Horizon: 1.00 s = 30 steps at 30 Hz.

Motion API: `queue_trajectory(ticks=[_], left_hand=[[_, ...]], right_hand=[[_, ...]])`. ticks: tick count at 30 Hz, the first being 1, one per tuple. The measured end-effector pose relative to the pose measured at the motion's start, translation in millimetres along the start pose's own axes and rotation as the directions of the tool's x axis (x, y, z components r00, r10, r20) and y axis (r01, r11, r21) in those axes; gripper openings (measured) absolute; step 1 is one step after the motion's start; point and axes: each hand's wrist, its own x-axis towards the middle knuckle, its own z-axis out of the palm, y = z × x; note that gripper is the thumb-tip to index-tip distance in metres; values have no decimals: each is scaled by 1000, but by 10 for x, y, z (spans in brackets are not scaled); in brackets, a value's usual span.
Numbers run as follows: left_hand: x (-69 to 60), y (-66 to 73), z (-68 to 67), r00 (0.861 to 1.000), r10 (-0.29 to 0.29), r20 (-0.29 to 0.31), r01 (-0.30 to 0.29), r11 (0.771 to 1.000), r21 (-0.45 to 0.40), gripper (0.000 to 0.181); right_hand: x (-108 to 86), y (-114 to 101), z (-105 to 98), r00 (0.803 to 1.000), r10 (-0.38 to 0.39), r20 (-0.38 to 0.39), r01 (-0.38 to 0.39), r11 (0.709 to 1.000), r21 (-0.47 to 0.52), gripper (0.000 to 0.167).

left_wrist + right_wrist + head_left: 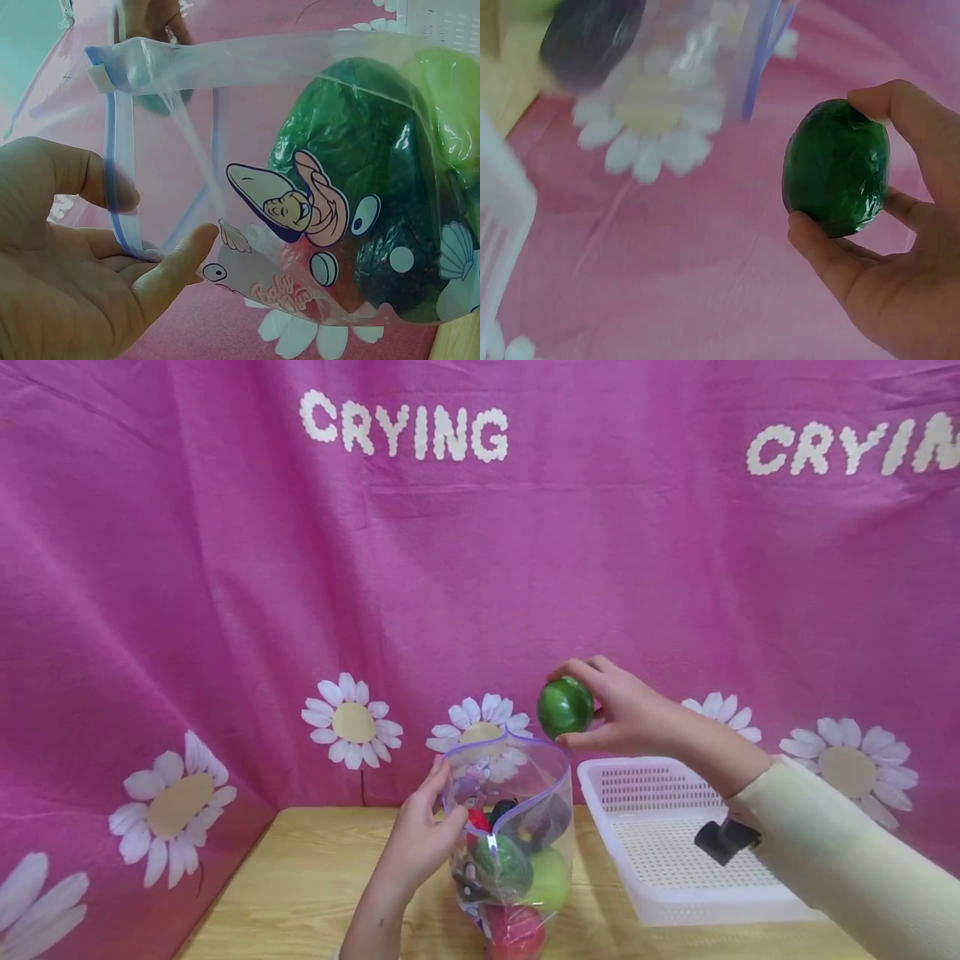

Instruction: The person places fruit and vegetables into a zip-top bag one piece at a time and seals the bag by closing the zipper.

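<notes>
My left hand [423,839] grips the rim of a clear zip bag [564,831] with a purple-blue zip edge, and the bag's mouth gapes. Cartoon prints show on its wall in the left wrist view. Inside are a large dark green fruit [341,120], a yellow-green fruit [550,881], a red one [516,928] and several darker pieces, partly hidden. Just above the bag's right rim, my right hand [630,710] holds a glossy green oval fruit [565,707] between thumb and fingers, apart from the bag.
A white plastic basket [637,897] with a slotted wall stands on the wooden table [300,877], right of the bag. Behind the table hangs a pink cloth [420,585] with daisies and lettering. A black strap piece [726,841] sits by the right sleeve.
</notes>
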Motion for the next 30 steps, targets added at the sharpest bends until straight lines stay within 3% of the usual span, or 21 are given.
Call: queue_trajectory(ticks=[5, 11, 23, 30], left_hand=[[-11, 2, 3, 1000, -22, 4, 22, 1000, 6, 69], [-20, 7, 6, 999, -38, 12, 38, 999, 7, 69], [-4, 16, 3, 1000, -8, 17, 7, 1000, 15, 69], [2, 27, 0, 1000, 8, 12, -8, 1000, 8, 69]], right_hand=[[11, -169, 198, 997, -59, 43, 57, 997, 43, 61], [-30, -166, 327, 993, -110, 50, 109, 994, 17, 63], [-93, -127, 459, 992, -116, 54, 115, 993, 29, 65], [-119, -119, 481, 989, -108, 101, 108, 994, -1, 72]])
